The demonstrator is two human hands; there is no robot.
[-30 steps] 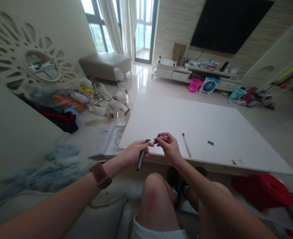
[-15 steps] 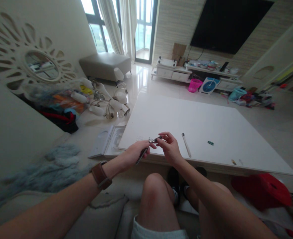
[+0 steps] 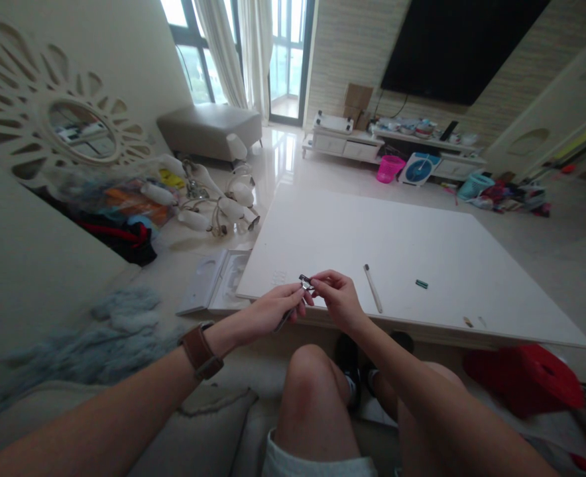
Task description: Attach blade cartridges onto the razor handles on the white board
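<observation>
Clock centred on the hands, 12 away from the wearer. Worktop (image 3: 352, 225) near edge runs close by at 6, left edge at 9; bare surface from 12 to 2. Toothbrush (image 3: 372, 289) near at 3, green piece (image 3: 421, 284) beyond it. Versus 1.0 s ago: small dark piece (image 3: 304, 278), then apart from the handle (image 3: 284, 320), is now at the left fingertips; handle more covered. Left hand (image 3: 276, 307): fingers curled around handle, its end out at 7. Right hand (image 3: 340, 296): fingers pinching the piece, at their 10.
</observation>
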